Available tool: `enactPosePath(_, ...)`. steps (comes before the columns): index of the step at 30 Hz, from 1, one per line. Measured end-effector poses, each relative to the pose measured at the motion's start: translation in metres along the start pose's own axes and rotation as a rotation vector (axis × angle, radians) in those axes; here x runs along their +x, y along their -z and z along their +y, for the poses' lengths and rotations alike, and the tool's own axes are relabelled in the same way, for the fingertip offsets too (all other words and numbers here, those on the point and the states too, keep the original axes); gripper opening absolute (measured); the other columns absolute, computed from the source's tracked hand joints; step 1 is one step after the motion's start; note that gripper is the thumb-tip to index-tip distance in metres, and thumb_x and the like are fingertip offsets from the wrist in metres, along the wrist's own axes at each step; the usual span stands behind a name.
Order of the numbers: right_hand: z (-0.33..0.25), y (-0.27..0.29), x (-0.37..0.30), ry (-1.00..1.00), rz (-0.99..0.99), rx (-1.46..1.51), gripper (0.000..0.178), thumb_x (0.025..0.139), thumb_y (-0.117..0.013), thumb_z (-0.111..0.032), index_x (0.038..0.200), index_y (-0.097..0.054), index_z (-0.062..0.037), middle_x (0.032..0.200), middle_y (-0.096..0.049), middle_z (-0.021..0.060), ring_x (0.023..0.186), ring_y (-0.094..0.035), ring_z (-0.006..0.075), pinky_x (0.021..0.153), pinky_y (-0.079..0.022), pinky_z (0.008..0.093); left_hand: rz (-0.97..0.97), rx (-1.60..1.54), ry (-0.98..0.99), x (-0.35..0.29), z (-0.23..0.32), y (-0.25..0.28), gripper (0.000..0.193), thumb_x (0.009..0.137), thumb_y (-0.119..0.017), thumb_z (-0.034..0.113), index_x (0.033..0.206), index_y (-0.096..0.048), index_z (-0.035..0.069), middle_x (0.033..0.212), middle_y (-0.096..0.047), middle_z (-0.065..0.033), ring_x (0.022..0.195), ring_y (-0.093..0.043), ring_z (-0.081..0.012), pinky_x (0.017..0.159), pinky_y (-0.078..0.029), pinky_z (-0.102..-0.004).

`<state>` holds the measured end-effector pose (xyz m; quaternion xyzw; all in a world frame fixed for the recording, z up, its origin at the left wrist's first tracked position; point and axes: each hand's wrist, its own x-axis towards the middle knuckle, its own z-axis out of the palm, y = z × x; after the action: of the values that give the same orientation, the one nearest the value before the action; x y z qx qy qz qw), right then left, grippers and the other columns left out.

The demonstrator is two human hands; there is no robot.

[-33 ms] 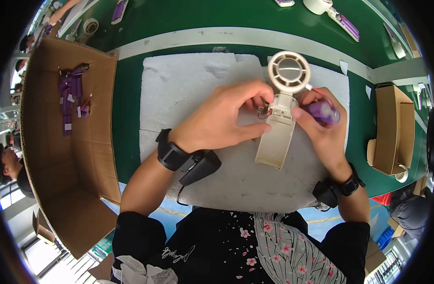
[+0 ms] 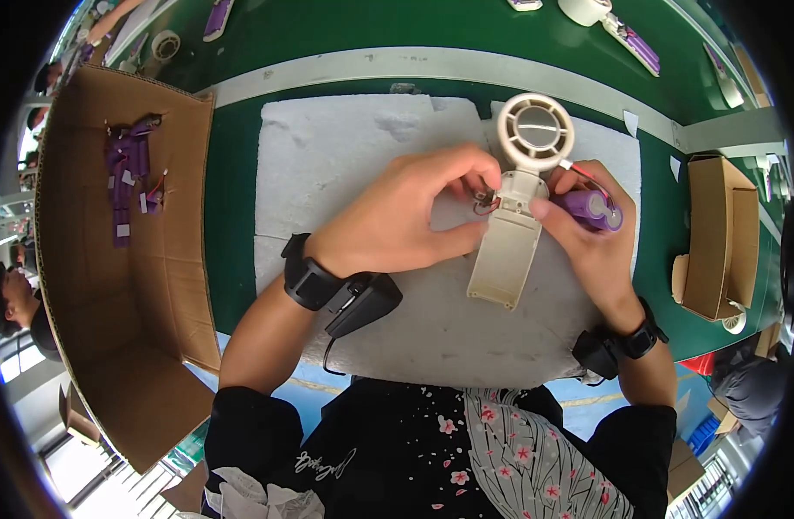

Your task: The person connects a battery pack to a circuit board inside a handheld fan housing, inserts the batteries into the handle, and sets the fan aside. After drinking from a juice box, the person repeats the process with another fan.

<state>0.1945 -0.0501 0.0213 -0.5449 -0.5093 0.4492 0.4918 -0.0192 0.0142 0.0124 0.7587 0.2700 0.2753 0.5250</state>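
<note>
An open cream handheld fan housing with a round grilled head lies between my hands, its hollow handle toward me. At its neck, my left hand pinches a small dark part with thin wires; the fingers partly hide it. My right hand curls round a purple battery pack, with its thumb against the housing's neck. A red wire runs from beside the fan head toward the pack.
White foam sheets cover the green bench under the work. On the left, a large cardboard box holds several purple battery packs. A smaller cardboard box stands right. Fan parts lie beyond the pale rail.
The fan head and housing neck have shifted slightly right. The purple battery pack has turned a little in my right hand. My left hand has hardly moved.
</note>
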Motion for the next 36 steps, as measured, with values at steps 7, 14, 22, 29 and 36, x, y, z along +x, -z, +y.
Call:
enactPosePath(7,0.0,0.0,0.002,0.154,0.007,-0.329,0.022,0.073,-0.075,0.003,0.083,-0.057,-0.0027,0.08,-0.059,0.0032,0.075,-0.055,0.0107,0.065,-0.045,0.0219,0.051,0.108,-0.011,-0.002,-0.003,-0.006,0.028,0.073,-0.073,-0.004,0.098,-0.062,0.005,0.1,-0.065,-0.0049,0.09,-0.061,-0.0204,0.077,-0.051,-0.0306)
enactPosePath(14,-0.005,0.002,0.002,0.533,-0.098,-0.536,0.026,0.063,-0.075,0.007,0.078,-0.056,-0.0051,0.079,-0.063,0.0056,0.08,-0.057,0.0258,0.07,-0.049,0.0323,0.115,0.244,-0.237,0.003,0.001,-0.01,0.023,0.071,-0.072,-0.007,0.089,-0.067,0.006,0.094,-0.064,-0.0063,0.084,-0.062,-0.0239,0.072,-0.052,-0.0321)
enactPosePath(22,-0.01,-0.003,-0.009,0.546,-0.216,-0.604,0.027,0.066,-0.072,0.009,0.078,-0.053,-0.0054,0.086,-0.065,0.0088,0.084,-0.056,0.028,0.077,-0.047,0.0347,-0.006,0.136,-0.148,-0.002,0.007,-0.014,0.026,0.07,-0.072,-0.007,0.092,-0.068,0.006,0.088,-0.063,-0.008,0.08,-0.063,-0.0242,0.07,-0.051,-0.0318)
enactPosePath(29,-0.004,-0.006,-0.01,0.494,-0.197,-0.587,0.028,0.066,-0.074,0.008,0.081,-0.055,-0.0054,0.084,-0.065,0.0079,0.081,-0.056,0.0271,0.074,-0.047,0.034,-0.018,0.028,-0.165,-0.001,0.003,-0.015,0.029,0.071,-0.073,-0.005,0.098,-0.066,0.004,0.09,-0.064,-0.0085,0.08,-0.064,-0.0248,0.07,-0.051,-0.0316)
enactPosePath(36,-0.006,-0.006,-0.009,0.494,-0.183,-0.588,0.033,0.054,-0.072,0.008,0.081,-0.058,-0.006,0.078,-0.063,0.0048,0.077,-0.057,0.0271,0.067,-0.048,0.033,-0.014,0.037,-0.172,-0.001,0.001,-0.015,0.028,0.072,-0.073,-0.004,0.098,-0.066,0.005,0.089,-0.065,-0.0074,0.08,-0.064,-0.0234,0.069,-0.051,-0.031)
